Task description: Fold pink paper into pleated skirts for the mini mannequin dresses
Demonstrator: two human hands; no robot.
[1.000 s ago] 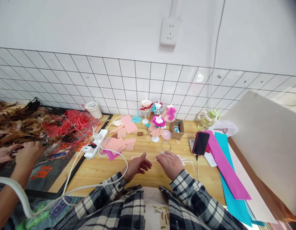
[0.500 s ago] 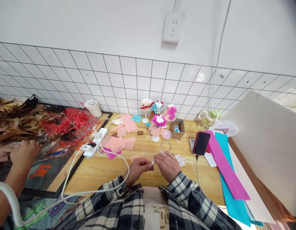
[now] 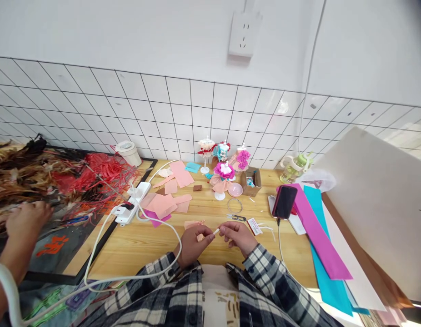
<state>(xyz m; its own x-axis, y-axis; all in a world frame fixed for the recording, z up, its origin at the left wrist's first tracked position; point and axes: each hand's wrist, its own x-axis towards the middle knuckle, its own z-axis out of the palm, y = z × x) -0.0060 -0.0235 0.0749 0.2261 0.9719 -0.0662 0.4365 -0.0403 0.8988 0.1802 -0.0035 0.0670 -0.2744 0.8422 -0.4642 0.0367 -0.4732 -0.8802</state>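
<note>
Pinching a short, slim white strip between thumb and fingertips, the left hand held it over the smooth, grained wooden tabletop, near the wearer's body. From my remote seat I saw the right hand at the strip's other end, thumb and forefinger drawn close, though I could not tell whether they had gripped it. Just behind the left hand I made out a gathered piece of peach paper. Beyond the right lay dark-handled thread snips, a thin round metal ring and a flat rectangular card beside narrow white strands. Farther back I noted a small dress-form figurine with a ruffled magenta bodice and fanned peach skirt, a shallow pink dish and an open cardboard box. To my right, a long matte magenta sheet crossed a turquoise one, near a glossy dark phone. At far left, a co-worker's hand rested beside wispy brown feathers and stringy red fibres.
</note>
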